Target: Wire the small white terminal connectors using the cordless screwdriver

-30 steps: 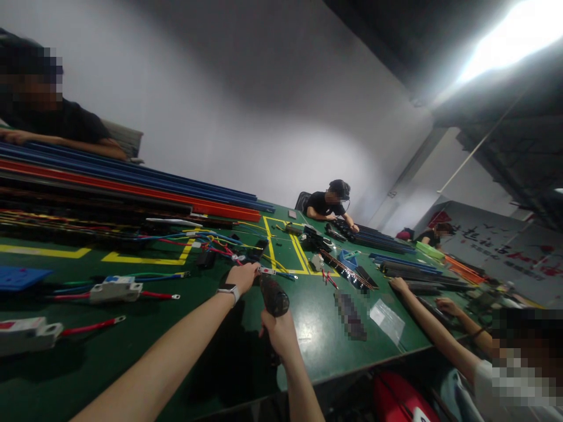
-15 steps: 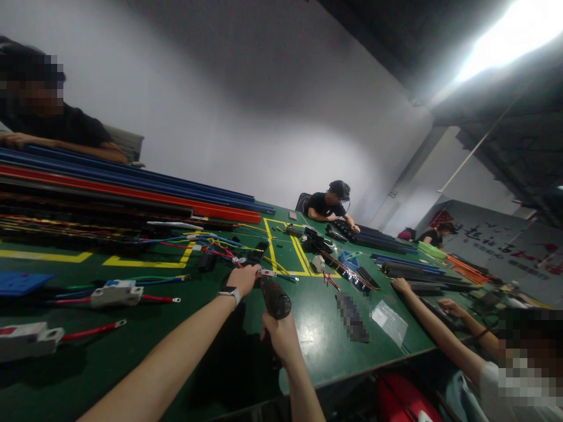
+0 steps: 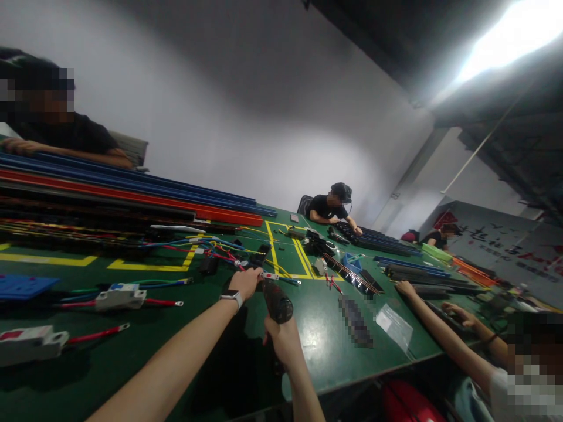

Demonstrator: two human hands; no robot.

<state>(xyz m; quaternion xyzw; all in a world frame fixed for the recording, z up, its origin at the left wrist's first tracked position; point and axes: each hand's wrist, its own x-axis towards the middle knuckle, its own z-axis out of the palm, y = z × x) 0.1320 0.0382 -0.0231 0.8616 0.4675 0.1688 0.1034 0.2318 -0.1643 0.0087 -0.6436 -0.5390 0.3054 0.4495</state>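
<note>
My right hand (image 3: 284, 340) is closed round the grip of a dark power screwdriver (image 3: 275, 302) whose nose points away toward a small white part (image 3: 268, 275) on the green table (image 3: 316, 346). My left hand (image 3: 245, 281), with a white watch (image 3: 231, 296) on the wrist, is closed on that small part with wires beside the tool's tip. Red and blue wires (image 3: 220, 252) trail off just beyond the fingers.
White breakers with red leads (image 3: 118, 296) (image 3: 30, 343) lie at the left, long blue and red rails (image 3: 132, 193) behind them. A co-worker's arms (image 3: 440, 334) reach in from the right by a clear bag (image 3: 393, 325). Other people sit at the far left and far end.
The view has tipped slightly, so everything sits a little lower in frame. Both hands hold the same pose on the tool and the part.
</note>
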